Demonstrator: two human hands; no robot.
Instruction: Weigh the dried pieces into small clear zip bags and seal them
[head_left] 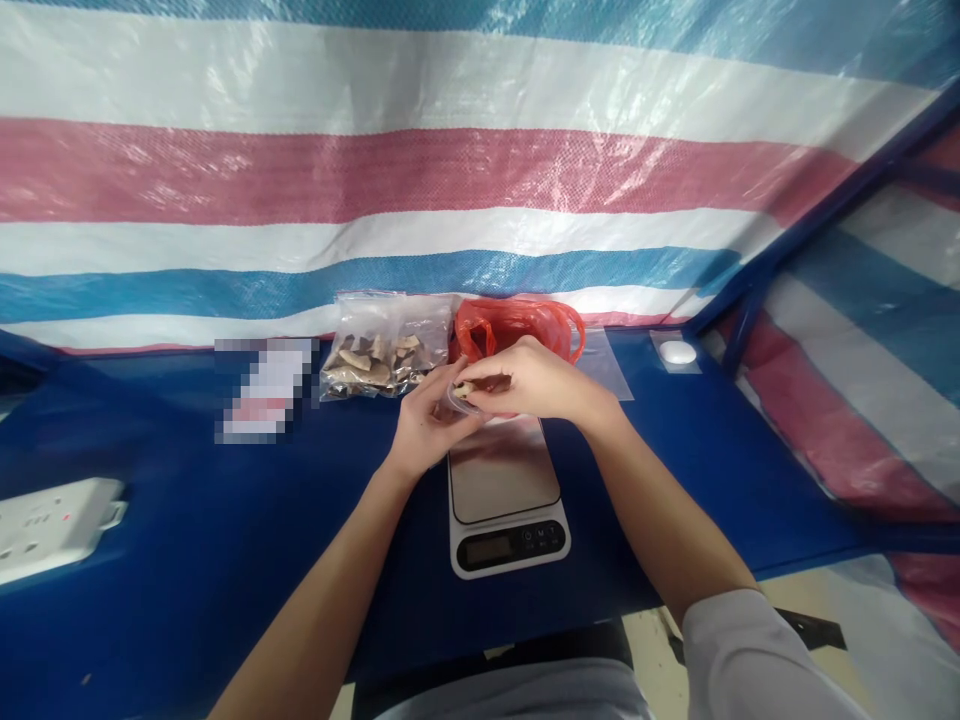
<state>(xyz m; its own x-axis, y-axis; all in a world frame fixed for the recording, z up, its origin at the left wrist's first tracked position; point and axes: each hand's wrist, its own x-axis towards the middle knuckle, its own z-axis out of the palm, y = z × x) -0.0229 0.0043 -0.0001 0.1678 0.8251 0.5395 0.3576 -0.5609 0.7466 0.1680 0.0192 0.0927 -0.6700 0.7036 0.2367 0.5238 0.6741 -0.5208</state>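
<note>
Above the far end of a white digital kitchen scale point(504, 470), both my hands come together. My left hand point(429, 418) is closed around a small clear plastic bag point(456, 400), holding its mouth apart. Between the fingertips of my right hand point(525, 380) is a small pale dried piece point(465, 388), right at the bag's opening. How much the small bag contains is hidden by my fingers. Just behind my left hand lies a clear zip bag of dried slices point(367, 362). A red plastic bag point(517, 325) sits behind my right hand.
On the blue table point(225, 560), a power strip point(60, 525) lies at the left and a blurred-out paper point(266, 390) behind it. A flat clear bag point(606, 365) and a white oval object point(677, 352) are at the right. A striped tarp point(375, 170) hangs behind.
</note>
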